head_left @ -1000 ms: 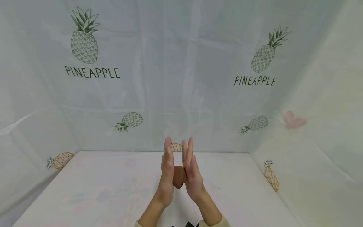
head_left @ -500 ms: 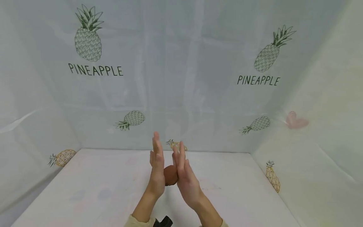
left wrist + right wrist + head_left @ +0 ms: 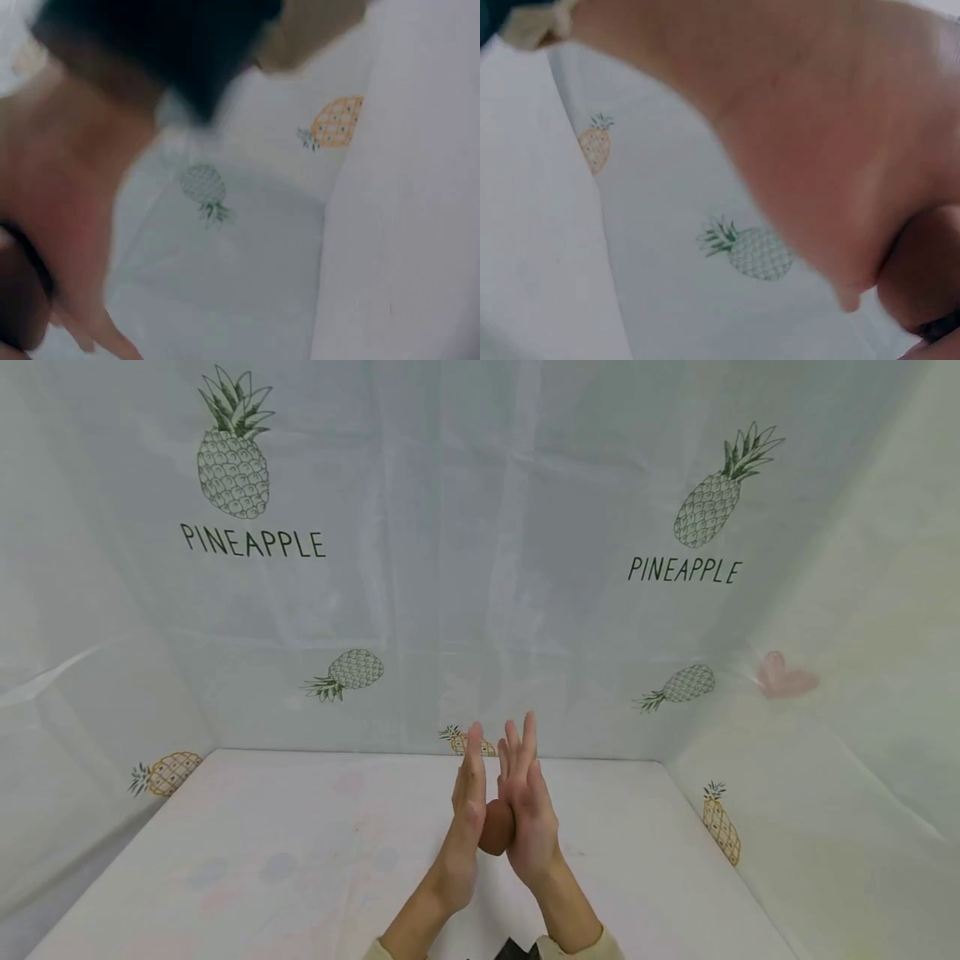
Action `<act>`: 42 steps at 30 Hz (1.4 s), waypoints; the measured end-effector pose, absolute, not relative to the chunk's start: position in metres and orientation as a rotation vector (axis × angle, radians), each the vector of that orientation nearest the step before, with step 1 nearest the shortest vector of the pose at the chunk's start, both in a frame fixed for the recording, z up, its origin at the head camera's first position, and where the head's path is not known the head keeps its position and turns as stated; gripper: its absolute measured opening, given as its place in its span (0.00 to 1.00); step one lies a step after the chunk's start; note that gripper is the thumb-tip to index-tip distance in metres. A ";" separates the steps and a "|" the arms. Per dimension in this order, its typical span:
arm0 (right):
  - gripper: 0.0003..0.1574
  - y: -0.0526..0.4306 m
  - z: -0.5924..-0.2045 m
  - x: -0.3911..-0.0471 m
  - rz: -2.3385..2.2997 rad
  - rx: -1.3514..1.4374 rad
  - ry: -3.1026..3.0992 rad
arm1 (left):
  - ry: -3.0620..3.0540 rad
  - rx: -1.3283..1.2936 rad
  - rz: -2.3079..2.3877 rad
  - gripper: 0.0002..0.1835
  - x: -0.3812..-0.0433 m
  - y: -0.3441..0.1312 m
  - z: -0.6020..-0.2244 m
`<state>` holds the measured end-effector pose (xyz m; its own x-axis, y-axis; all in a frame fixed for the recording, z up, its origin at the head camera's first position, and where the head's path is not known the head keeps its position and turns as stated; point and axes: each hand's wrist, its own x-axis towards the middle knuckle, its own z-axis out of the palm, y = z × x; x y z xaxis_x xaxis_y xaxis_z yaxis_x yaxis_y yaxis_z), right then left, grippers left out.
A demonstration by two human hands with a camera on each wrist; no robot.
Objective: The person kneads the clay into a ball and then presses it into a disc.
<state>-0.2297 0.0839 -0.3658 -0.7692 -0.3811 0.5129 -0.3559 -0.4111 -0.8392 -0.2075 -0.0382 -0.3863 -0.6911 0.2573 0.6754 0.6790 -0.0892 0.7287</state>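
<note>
Between the facing palms in the head view sits a brown clay ball [image 3: 497,828], rounded and slightly oval. My left hand [image 3: 463,839] presses it from the left, fingers straight and pointing up and away. From the other side my right hand [image 3: 534,831] presses it with the palm, its fingers likewise straight and a little spread. Both hands are over the table. The left wrist view shows part of the dark brown clay ball [image 3: 19,296] against the palm at the left edge. In the right wrist view, the clay ball [image 3: 921,270] lies under the palm at the right.
Below the hands is a white table [image 3: 262,827] with faint coloured patches. A pale plastic curtain [image 3: 465,568] printed with pineapples rises behind it and along both sides. A black device [image 3: 517,950] shows near the sleeves at the bottom edge.
The hands swung left and then back right with the ball between them. The left hand slid forward and then back against the right. The ball looked rounder half a second ago.
</note>
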 end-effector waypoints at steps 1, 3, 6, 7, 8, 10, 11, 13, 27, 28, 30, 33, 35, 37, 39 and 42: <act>0.36 0.084 -0.368 -0.232 -2.400 -1.050 1.687 | -1.870 -1.038 -1.803 0.32 -0.207 -0.037 -0.386; 0.36 0.084 -0.371 -0.235 -2.373 -1.029 1.700 | -1.873 -1.038 -1.728 0.33 -0.207 -0.036 -0.385; 0.36 0.080 -0.377 -0.237 -2.304 -0.998 1.727 | -1.882 -0.966 -1.668 0.34 -0.210 -0.042 -0.384; 0.37 0.078 -0.379 -0.236 -2.275 -0.988 1.744 | -1.882 -0.934 -1.676 0.34 -0.211 -0.045 -0.383; 0.37 0.076 -0.380 -0.235 -2.246 -0.977 1.762 | -1.879 -0.898 -1.696 0.34 -0.212 -0.048 -0.382; 0.37 0.072 -0.381 -0.232 -2.188 -0.967 1.769 | -1.869 -0.829 -1.727 0.34 -0.215 -0.054 -0.380; 0.38 0.071 -0.381 -0.230 -2.162 -0.970 1.773 | -1.863 -0.799 -1.745 0.34 -0.216 -0.057 -0.379; 0.37 0.068 -0.380 -0.225 -2.120 -0.987 1.783 | -1.859 -0.749 -1.757 0.35 -0.218 -0.062 -0.378; 0.37 0.074 -0.360 -0.210 -2.210 -1.329 1.718 | -1.966 -0.742 -1.867 0.33 -0.223 -0.056 -0.389; 0.37 0.077 -0.360 -0.211 -2.240 -1.336 1.704 | -1.981 -0.769 -1.855 0.33 -0.222 -0.053 -0.390; 0.37 0.082 -0.358 -0.214 -2.308 -1.322 1.703 | -1.996 -0.829 -1.851 0.31 -0.218 -0.046 -0.391; 0.37 0.088 -0.358 -0.218 -2.384 -1.297 1.722 | -1.981 -0.913 -1.924 0.31 -0.212 -0.038 -0.393; 0.37 0.090 -0.358 -0.220 -2.406 -1.272 1.745 | -1.943 -0.944 -2.016 0.31 -0.209 -0.035 -0.393; 0.37 0.091 -0.360 -0.223 -2.414 -1.250 1.763 | -1.904 -0.964 -2.081 0.31 -0.206 -0.033 -0.392; 0.37 0.092 -0.362 -0.225 -2.418 -1.219 1.783 | -1.884 -0.974 -2.099 0.31 -0.203 -0.031 -0.390; 0.37 0.090 -0.365 -0.228 -2.414 -1.166 1.780 | -1.873 -0.964 -2.053 0.32 -0.199 -0.031 -0.386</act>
